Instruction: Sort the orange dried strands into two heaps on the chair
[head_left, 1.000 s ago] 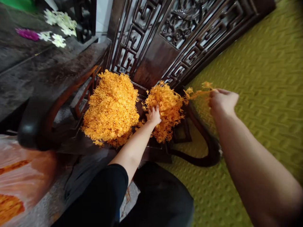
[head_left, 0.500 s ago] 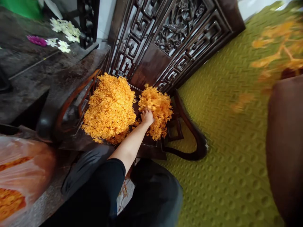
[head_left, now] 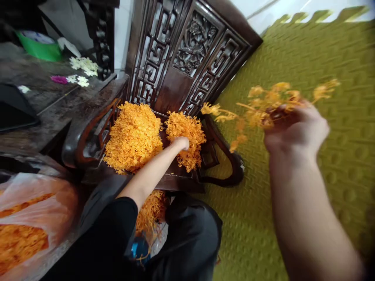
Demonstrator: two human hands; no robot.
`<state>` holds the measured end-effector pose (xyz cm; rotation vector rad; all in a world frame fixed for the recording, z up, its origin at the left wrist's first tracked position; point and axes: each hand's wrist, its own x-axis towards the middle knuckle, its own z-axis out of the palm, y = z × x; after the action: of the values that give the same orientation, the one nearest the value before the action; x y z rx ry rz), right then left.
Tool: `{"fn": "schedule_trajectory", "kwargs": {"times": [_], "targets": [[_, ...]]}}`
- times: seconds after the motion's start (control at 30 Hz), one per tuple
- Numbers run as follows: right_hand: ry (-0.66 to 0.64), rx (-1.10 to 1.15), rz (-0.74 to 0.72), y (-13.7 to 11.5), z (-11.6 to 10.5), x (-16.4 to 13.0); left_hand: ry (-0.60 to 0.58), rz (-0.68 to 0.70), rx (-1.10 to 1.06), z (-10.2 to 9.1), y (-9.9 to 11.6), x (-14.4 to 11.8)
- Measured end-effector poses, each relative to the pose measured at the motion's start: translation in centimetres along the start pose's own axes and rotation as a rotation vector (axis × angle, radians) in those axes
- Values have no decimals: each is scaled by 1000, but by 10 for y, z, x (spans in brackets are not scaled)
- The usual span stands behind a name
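My left hand (head_left: 183,143) reaches into the smaller heap of orange flowers (head_left: 187,127), its knuckles rounded and its fingers hidden from view. A larger heap of orange flowers (head_left: 133,136) lies just left of it. Both heaps rest on the seat of a dark carved wooden chair (head_left: 180,91). Out to the right, my right hand (head_left: 301,121) is raised and closed around a loose bunch of orange flower sprigs (head_left: 263,103). Thin stems and blossoms stick out on both sides of that hand, somewhat blurred.
A plastic bag of orange flowers (head_left: 38,210) stands at lower left. White blossoms (head_left: 84,65), a magenta flower (head_left: 59,79) and green tape (head_left: 41,48) lie on the dark table (head_left: 58,93). More orange flowers (head_left: 152,207) show below the chair. A green mat (head_left: 249,218) lies right.
My right hand has come in from the right edge with the flower sprigs, into full view. My left hand stays at the smaller heap, its fingers now out of sight. The camera view has shifted.
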<state>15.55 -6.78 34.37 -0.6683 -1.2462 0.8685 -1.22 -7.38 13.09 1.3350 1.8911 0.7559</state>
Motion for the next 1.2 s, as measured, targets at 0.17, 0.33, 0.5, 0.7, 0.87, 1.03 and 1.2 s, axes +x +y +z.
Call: {"fn": "schedule_trajectory", "kwargs": {"times": [0.17, 0.33, 0.5, 0.7, 0.87, 1.03, 1.2], "targets": [[-59, 170, 174, -8, 10, -58, 263, 67, 151, -120, 15, -59], [-355, 209, 397, -21, 24, -97, 582, 519, -198, -191, 13, -159], [-568, 188, 512, -11, 41, -139, 472, 647, -193, -145, 12, -233], [-945, 139, 565, 25, 43, -170, 264, 485, -347, -114, -29, -241], [-975, -81, 397, 47, 31, -171, 40, 304, -293, -123, -48, -242], [-997, -167, 324, 60, 14, -160, 144, 290, -63, -134, -55, -247], [-717, 127, 527, 78, 9, -166, 130, 225, 1, -142, -59, -251]]}}
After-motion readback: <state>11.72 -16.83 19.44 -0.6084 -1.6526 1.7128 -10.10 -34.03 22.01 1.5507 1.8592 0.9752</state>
